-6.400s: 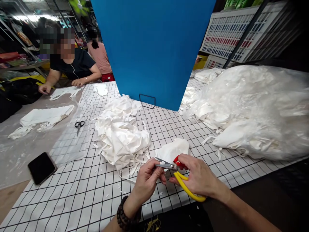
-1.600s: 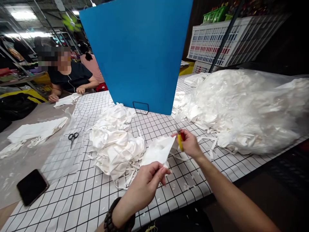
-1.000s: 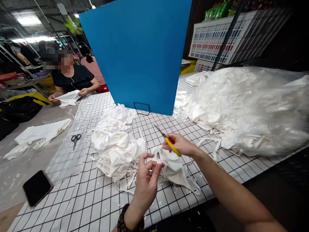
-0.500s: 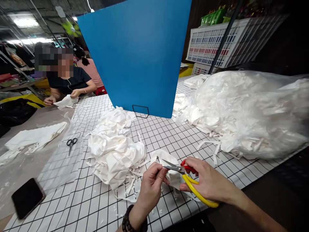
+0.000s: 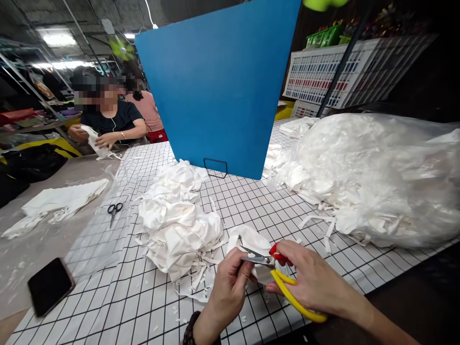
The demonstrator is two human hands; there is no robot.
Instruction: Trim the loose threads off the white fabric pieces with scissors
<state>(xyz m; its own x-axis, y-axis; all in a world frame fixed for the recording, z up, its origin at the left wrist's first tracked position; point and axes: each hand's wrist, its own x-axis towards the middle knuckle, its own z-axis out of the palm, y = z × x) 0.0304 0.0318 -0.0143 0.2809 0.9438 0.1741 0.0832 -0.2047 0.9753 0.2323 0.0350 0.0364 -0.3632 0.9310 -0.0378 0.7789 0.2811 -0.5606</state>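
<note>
Snips meeting cloth at the lower centre of the frame

Right hand point(image 5: 312, 282) is clenched round the yellow-handled thread snips point(image 5: 276, 273), blades aimed left at a small white fabric piece point(image 5: 251, 239) – which the left hand point(image 5: 230, 287) pinches at its near edge between thumb and fingertips, seemingly to keep it taut against the blades. Just left lies a heap of white fabric pieces point(image 5: 179, 225) on the checked tablecloth point(image 5: 118, 306); a bagged mound of white fabric point(image 5: 381, 172) fills the right – both within easy reach

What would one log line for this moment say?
right hand: holds yellow scissors | left hand: pinches white cloth piece at blades | cloth heap: beside, on grid table
</note>
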